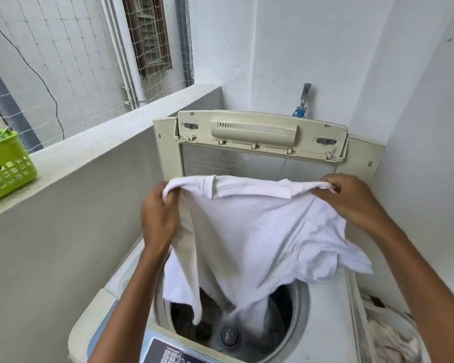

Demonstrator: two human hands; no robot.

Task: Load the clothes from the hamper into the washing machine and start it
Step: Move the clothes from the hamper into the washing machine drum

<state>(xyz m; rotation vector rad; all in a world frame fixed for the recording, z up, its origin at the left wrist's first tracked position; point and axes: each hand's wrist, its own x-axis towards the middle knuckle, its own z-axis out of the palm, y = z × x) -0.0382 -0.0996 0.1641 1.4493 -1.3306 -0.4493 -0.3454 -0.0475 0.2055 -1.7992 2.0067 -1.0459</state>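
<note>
Mid-load: white shirt going in

Left hand and right hand each pinch a shoulder; shirt hangs below both grips, over the open drum. Next: probably just let go.

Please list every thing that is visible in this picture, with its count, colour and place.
shirt: one, white, held spread above the open drum
washing machine: one, cream, centre, lid raised
dark clothes: count unclear, inside the drum
basket: one, green, on the ledge, far left
hamper: one, pale clothes inside, lower right
tap: one, metal with blue fitting, on the wall behind the machine
left hand: grips the shirt's left top edge
right hand: pinches the shirt's right top edge
</note>
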